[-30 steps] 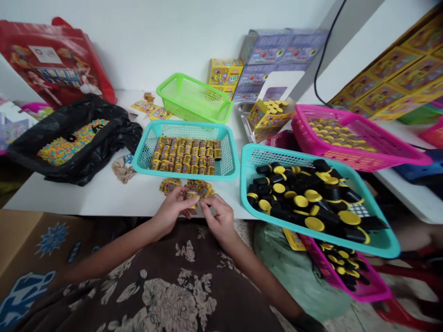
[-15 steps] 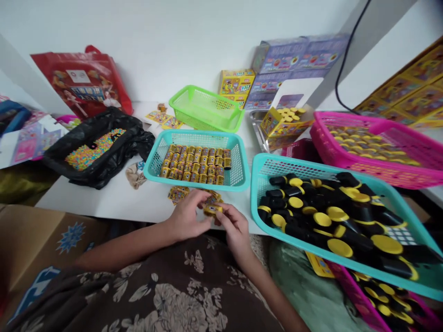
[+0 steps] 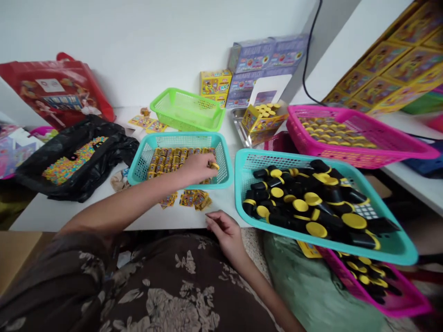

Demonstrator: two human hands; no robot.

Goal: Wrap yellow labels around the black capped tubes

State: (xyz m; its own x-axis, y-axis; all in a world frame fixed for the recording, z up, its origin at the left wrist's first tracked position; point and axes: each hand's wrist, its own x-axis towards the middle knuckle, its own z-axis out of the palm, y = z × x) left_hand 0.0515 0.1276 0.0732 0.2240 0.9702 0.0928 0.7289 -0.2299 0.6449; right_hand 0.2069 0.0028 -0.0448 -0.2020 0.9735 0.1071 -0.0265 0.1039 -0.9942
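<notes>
My left hand (image 3: 198, 168) reaches over the teal basket (image 3: 134, 167) in the middle, its fingers closed on a small yellow-lidded tub (image 3: 214, 165). The fingers hide part of the tub. Below and around that hand lie rows of like tubs (image 3: 162, 162) with yellow printed wraps, on their sides. My right hand (image 3: 227, 233) is at the table's front edge, fingers loosely bent and slightly apart, with nothing visible in them. Just left of its fingertips, yellow printed labels (image 3: 194, 198) lie in a loose pile, with a smaller heap of labels (image 3: 169, 200) further left.
A larger teal basket (image 3: 240, 184) of black, yellow-lidded containers stands right. Behind it is a pink basket (image 3: 391, 157) with tubs. A green basket (image 3: 204, 121) sits at the back. Left, a black-lined bin (image 3: 26, 173) holds coloured beads. Yellow boxes (image 3: 216, 83) stand by the wall.
My left hand has moved up and forward from the table's front to over the middle basket with the tub. My right hand has let go of it and drawn back. The view has turned right.
</notes>
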